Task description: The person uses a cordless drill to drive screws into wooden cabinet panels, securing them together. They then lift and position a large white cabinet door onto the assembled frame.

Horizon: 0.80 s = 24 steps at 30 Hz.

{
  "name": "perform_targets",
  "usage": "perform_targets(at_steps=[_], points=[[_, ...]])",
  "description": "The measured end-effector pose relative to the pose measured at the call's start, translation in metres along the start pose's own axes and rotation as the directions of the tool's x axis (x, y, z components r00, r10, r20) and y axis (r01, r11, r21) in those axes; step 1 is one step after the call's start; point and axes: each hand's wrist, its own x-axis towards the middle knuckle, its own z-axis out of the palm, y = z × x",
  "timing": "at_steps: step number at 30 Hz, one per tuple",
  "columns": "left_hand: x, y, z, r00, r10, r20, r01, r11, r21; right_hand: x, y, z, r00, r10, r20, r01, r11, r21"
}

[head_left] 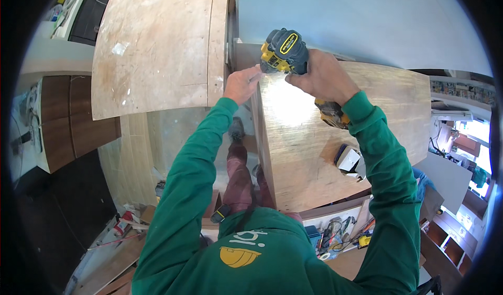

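Note:
My right hand (331,78) is wrapped round the grip of a yellow and black cordless drill driver (285,48). The tool points left and down at the far left corner of a plywood panel (309,164), and its lamp lights a bright patch there. At the drill's nose, my left hand (242,85) has its fingertips pinched together by the panel's edge. Whatever they hold, if anything, is too small to make out. The drill's battery end (331,113) shows below my right wrist.
A small white open box (348,159) lies on the plywood. To the left stands another pale wooden board (157,49), separated by a gap over the floor. A blue-grey wall (356,17) rises beyond. Hand tools (335,235) lie in a heap near my body, and dark brown cabinets (94,114) are far left.

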Motion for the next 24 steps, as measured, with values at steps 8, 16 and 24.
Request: perform_targets(at_steps=[8, 16, 24], points=[[-0.001, -0.011, 0.003, 0.999, -0.004, -0.035, 0.003, 1.000, -0.019, 0.012, -0.004, -0.005, 1.000, -0.024, 0.014, 0.025, 0.997, -0.074], [-0.002, -0.004, 0.003, 0.997, -0.080, -0.014, 0.080, 0.997, -0.023, 0.032, -0.019, -0.020, 0.911, 0.250, 0.327, -0.243, 0.968, -0.065], [0.005, -0.013, -0.001, 0.998, 0.035, -0.042, -0.040, 0.991, -0.127, 0.044, -0.014, -0.025, 0.876, 0.319, 0.361, -0.305, 0.947, -0.097]])
